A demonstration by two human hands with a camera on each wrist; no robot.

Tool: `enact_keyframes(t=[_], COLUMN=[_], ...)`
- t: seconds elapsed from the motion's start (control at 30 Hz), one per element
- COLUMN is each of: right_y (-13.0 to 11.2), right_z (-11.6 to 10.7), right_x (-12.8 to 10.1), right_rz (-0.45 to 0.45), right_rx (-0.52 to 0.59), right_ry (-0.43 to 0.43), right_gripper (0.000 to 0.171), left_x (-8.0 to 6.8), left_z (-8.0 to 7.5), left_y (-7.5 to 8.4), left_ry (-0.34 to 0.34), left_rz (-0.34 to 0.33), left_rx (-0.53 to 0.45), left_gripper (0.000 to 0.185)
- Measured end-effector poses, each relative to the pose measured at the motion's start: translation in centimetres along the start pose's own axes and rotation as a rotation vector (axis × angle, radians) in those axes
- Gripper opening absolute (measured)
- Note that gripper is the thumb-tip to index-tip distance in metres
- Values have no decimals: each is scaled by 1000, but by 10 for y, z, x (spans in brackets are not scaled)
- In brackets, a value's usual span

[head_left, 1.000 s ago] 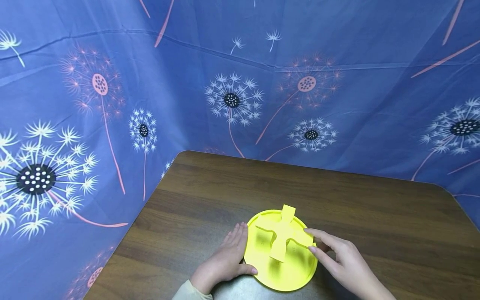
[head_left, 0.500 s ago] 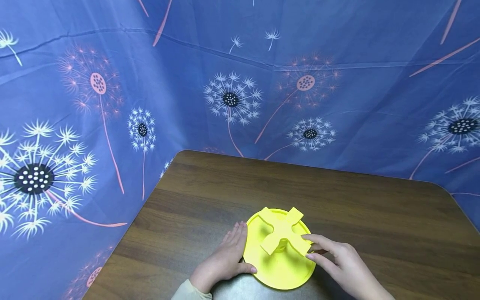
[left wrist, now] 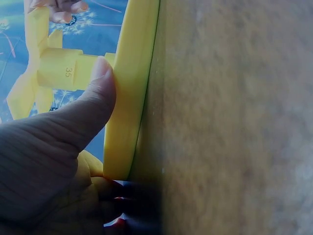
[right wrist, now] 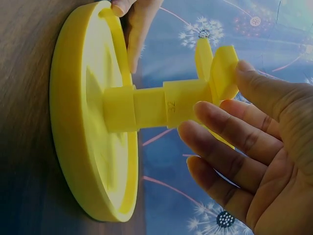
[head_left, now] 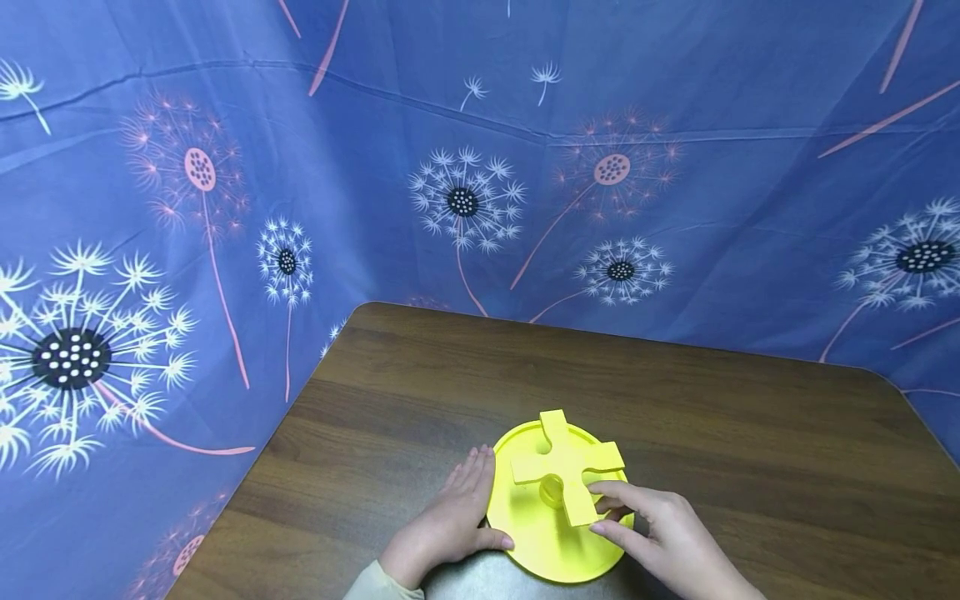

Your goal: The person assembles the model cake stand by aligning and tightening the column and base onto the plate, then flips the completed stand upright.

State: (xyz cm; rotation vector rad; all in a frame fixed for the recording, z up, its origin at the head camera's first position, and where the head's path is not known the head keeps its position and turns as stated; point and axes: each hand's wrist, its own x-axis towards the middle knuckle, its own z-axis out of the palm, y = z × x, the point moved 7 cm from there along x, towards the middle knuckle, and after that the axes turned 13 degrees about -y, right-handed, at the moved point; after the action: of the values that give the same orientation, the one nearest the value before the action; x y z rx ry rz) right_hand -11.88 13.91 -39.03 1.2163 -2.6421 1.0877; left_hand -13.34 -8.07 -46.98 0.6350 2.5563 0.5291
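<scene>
A bright yellow round base [head_left: 525, 542] with a raised rim lies on the table near its front. From its middle rises a stepped yellow stem [right wrist: 149, 107], numbers marked on it, topped by a four-armed cross-shaped handle [head_left: 564, 461]. My left hand [head_left: 450, 515] lies along the base's left side, fingers straight against the outer wall; in the left wrist view its thumb [left wrist: 98, 95] rests on the rim. With thumb and forefinger my right hand [head_left: 660, 533] pinches the front arm of the handle. The other right fingers [right wrist: 220, 191] stay loosely spread beside the stem.
The brown wood-grain table [head_left: 390, 375] stretches beyond the base to its back and right edges. Behind and to the left hangs a blue cloth [head_left: 360, 183] printed with dandelions. A light sleeve [head_left: 384, 583] covers the left wrist.
The cross-shaped handle has turned to another angle, apparently clockwise from above. My right hand has shifted left and a little nearer to me along with it. Left hand and base stay put.
</scene>
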Motion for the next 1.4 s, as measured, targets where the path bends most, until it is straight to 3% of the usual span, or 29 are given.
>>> enact_keyframes(t=[0.27,0.63,0.97,1.23,1.4], right_y=[-6,-11,2,20,23], right_z=[5,1,-23,-21,-16], right_x=[4,5,-6,-9,-10], right_rz=[-16,-44,70,206,192], right_rx=[-6,-41,-87,-62,-24], right_ry=[-29,-7,144,77,38], right_gripper=[38,45,48,43,40], left_x=[0,0,1,0,-1], left_z=[1,-1,0,0,0], left_y=[0,-1,-1,0,0], left_ry=[-1,-2,-1,-2,-10], left_rz=[3,4,1,1,5], left_rx=[-18,-29,-21,-22,-37], left_gripper=[110,109,110,110,109])
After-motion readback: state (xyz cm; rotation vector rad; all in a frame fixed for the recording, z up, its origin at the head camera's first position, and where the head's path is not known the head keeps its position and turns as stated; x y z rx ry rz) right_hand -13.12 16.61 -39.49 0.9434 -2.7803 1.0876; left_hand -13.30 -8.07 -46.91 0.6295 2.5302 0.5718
